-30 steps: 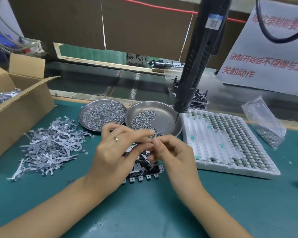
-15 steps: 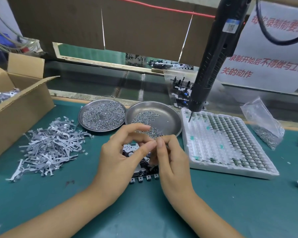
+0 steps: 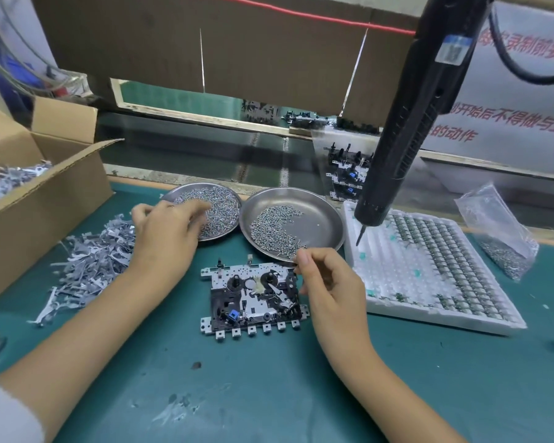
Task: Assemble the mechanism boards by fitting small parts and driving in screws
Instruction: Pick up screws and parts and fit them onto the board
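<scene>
One box [image 3: 29,199] and one heap of metal strips [image 3: 90,266] are seen, then two dishes. The left hand [image 3: 163,238], moved since earlier from the board [image 3: 253,298], is spread over the left dish [image 3: 227,199]. The right hand [image 3: 330,286] is curled just above the board's right end, fingertips [image 3: 303,259] pinched together; anything held cannot be told. One screwdriver [image 3: 406,123] is hung over one tray [image 3: 429,321].

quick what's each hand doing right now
Left hand: fingers reaching into the left screw dish; grip cannot be told.
Right hand: fingers curled above the mechanism board; pinch contents too small to tell.
</scene>
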